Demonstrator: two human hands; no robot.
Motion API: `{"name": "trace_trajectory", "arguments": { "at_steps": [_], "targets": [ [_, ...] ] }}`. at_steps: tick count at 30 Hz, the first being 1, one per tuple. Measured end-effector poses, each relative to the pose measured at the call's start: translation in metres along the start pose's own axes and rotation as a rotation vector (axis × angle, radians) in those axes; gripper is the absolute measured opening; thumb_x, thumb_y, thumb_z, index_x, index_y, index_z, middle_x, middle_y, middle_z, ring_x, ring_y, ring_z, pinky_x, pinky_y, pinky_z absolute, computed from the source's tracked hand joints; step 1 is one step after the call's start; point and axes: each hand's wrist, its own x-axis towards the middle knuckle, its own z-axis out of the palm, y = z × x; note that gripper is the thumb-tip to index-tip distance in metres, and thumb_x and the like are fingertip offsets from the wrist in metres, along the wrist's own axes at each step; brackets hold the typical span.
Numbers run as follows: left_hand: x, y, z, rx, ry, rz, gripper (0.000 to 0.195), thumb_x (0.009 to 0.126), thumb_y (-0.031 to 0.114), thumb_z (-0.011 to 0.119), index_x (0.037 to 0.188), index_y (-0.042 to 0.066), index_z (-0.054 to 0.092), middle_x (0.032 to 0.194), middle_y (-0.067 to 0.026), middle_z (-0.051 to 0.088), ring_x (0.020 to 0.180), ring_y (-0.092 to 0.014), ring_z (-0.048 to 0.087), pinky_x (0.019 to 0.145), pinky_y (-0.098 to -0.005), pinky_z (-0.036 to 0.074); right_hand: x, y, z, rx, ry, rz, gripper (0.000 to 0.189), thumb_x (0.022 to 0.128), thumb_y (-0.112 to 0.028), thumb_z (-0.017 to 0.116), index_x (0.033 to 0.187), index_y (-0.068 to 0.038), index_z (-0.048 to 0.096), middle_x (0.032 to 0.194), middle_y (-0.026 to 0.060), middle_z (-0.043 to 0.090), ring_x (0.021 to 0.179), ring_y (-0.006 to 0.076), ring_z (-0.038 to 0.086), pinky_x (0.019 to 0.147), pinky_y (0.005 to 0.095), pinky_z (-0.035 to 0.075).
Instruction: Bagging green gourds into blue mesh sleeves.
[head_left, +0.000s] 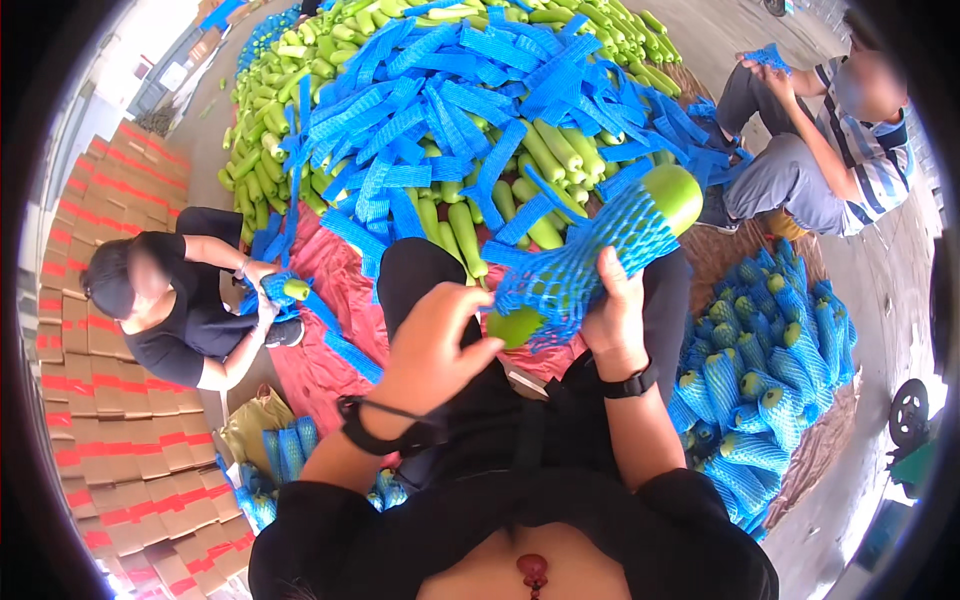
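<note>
A long green gourd (677, 196) in a blue foam net sleeve (585, 270) lies at a slant above my lap, its thick end bare at the upper right. My right hand (619, 311) grips the sleeved gourd from below, thumb along its side. At the sleeve's lower left end, my left hand (442, 341) has thumb and forefinger at the netting's edge, where green skin shows; whether they pinch the net is not clear. In front of me, loose flat blue foam net sleeves (450, 112) lie heaped over a large pile of bare green gourds (551, 150).
Sleeved gourds (757, 375) are piled at my right, more (289, 450) at lower left. A person (187, 300) at left holds a sleeved gourd; another person (825, 150) sits at right with a blue sleeve. Cardboard boxes (112, 375) with red tape line the left. Red sheeting (315, 375) covers the ground.
</note>
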Motion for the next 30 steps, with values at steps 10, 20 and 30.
{"name": "trace_trajectory", "arguments": {
  "at_steps": [10, 20, 30],
  "targets": [
    [0.019, 0.007, 0.013, 0.031, -0.129, 0.165, 0.03, 0.07, 0.004, 0.069, 0.098, 0.008, 0.058, 0.081, -0.0104, 0.057, 0.078, -0.031, 0.059, 0.067, -0.0393, 0.047, -0.024, 0.001, 0.029, -0.033, -0.029, 0.212, 0.044, 0.089, -0.008, 0.064, 0.124, -0.006, 0.038, 0.115, 0.0104, 0.056, 0.098, 0.0194, 0.06, 0.086, 0.0362, 0.052],
    [0.036, 0.003, -0.02, -0.177, 0.021, 0.255, 0.107, 0.059, 0.042, 0.086, 0.136, -0.001, 0.026, 0.126, -0.0167, 0.043, 0.108, -0.027, 0.053, 0.095, -0.0383, 0.043, -0.056, -0.024, 0.058, -0.053, -0.361, 0.025, 0.093, 0.077, -0.025, 0.079, 0.143, -0.005, 0.017, 0.136, 0.013, 0.036, 0.126, 0.0224, 0.038, 0.105, 0.0391, 0.034],
    [0.069, 0.056, 0.017, -0.581, 0.317, 0.586, 0.098, 0.07, 0.054, 0.076, 0.139, 0.007, 0.024, 0.141, -0.0221, 0.033, 0.127, -0.039, 0.038, 0.107, -0.0514, 0.031, -0.047, -0.039, 0.043, -0.098, -0.447, -0.284, 0.121, 0.061, -0.028, 0.089, 0.147, 0.0, 0.009, 0.148, 0.0125, 0.025, 0.138, 0.0207, 0.02, 0.113, 0.0355, 0.018]
  ]
}}
